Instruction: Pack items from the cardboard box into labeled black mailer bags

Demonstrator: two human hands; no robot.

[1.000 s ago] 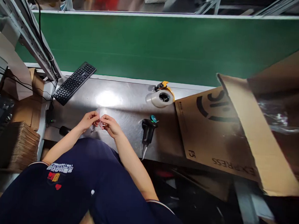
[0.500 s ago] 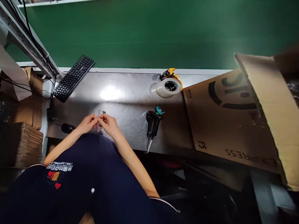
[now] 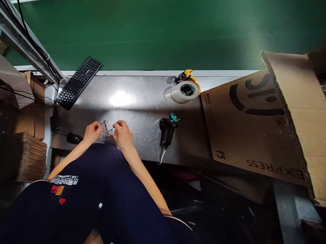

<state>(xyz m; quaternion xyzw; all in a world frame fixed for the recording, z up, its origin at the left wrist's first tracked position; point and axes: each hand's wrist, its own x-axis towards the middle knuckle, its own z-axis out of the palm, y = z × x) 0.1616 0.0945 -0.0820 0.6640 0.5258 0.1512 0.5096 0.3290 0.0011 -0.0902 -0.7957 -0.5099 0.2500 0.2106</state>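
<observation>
Between my hands, near the front edge of the metal bench, is a small clear plastic bag (image 3: pixel 107 128) with something dark in it, too small to make out. My left hand (image 3: pixel 92 131) pinches its left side, fingers curled closed. On the opposite side, my right hand (image 3: pixel 122 133) pinches the bag's edge between thumb and fingers. A black computer mouse (image 3: pixel 74 138) lies just left of my left hand. To the right of my right hand, a black handheld barcode scanner (image 3: pixel 166 131) rests on the bench.
A black keyboard (image 3: pixel 78 82) lies at the back left of the metal bench (image 3: pixel 140 124). A tape dispenser with a clear roll (image 3: pixel 183 92) stands near the back edge. A large cardboard box (image 3: pixel 246 131) covers the right side. Beyond runs a green conveyor belt (image 3: pixel 158 32). Flattened cartons (image 3: pixel 33 157) are stacked at left.
My hands have moved apart from close together, and the clear bag now spreads wider between them. The view has shifted slightly.
</observation>
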